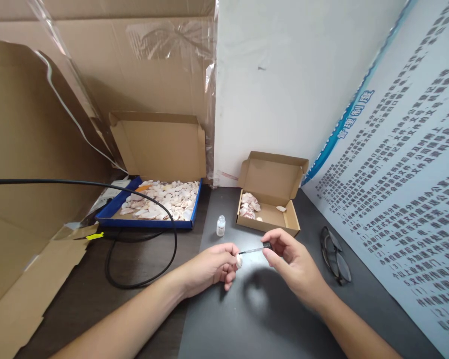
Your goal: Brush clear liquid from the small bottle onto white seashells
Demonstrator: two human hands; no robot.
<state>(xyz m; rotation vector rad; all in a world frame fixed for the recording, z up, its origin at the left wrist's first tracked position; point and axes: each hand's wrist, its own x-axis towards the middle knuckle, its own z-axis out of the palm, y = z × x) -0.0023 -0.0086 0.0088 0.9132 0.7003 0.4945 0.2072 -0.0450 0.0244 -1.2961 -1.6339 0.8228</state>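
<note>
Between the thumb and fingers of my left hand [216,264] is a small white shell [239,261]. My right hand [290,257] pinches the black cap of a thin applicator brush [252,250]. The brush points left, and its tip is at the upper edge of the shell. Behind my hands a small glass bottle [220,227] with pale contents and a label stands upright on the dark mat. Whether the bottle's mouth is open cannot be made out.
At the back left, a blue-edged box [145,224] is full of shells. A smaller cardboard box [269,228] holds several shells. Glasses [336,257] lie at the right by a printed board [407,199]. A black cable [172,229] loops across the left side.
</note>
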